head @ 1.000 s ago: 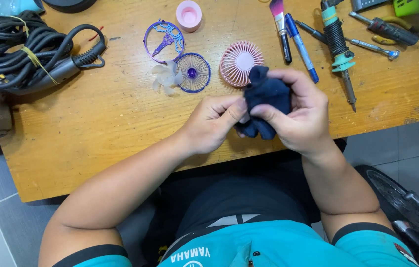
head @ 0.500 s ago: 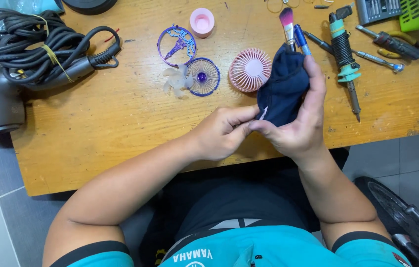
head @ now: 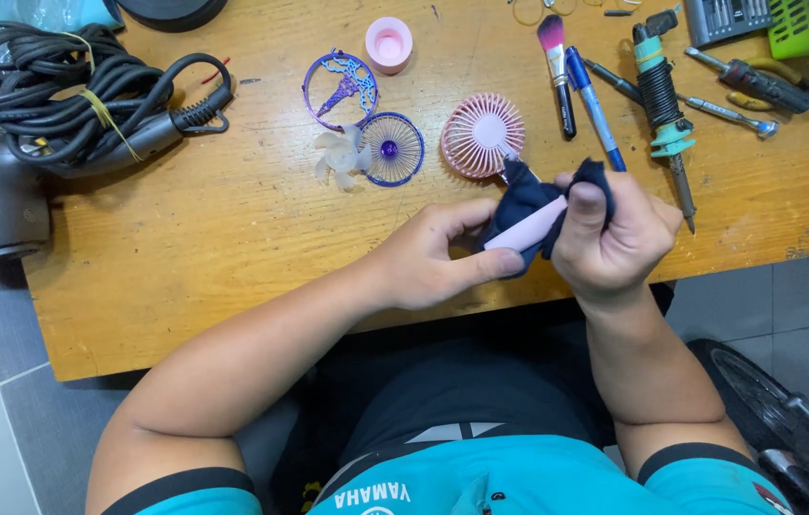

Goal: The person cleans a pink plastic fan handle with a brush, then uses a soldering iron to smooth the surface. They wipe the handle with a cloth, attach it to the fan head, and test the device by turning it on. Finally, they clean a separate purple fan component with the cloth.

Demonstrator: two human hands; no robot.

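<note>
- On the wooden table (head: pixel 233 238) above our hands we see a row of loose parts: a purple round grille (head: pixel 392 149), a white fan blade (head: pixel 340 157) touching its left edge, a purple ornamented ring (head: pixel 340 88) and a small pink cap (head: pixel 388 44).
- To the right lie a makeup brush (head: pixel 555 67), a blue pen (head: pixel 593 105) and a soldering iron (head: pixel 664 110), all running roughly away from us; a coiled black cable (head: pixel 71 91) sits far left.
- Nothing lies between the hands and these parts.
- The pink handheld fan (head: pixel 495 157) lies at the near table edge, its round head toward the far side, its handle slanting down to the left.
- Our right hand (head: pixel 614 234) is closed around a dark blue cloth (head: pixel 528 205) wrapped over that handle.
- Our left hand (head: pixel 433 257) pinches the handle's lower end, thumb and fingers pressed on it.
</note>
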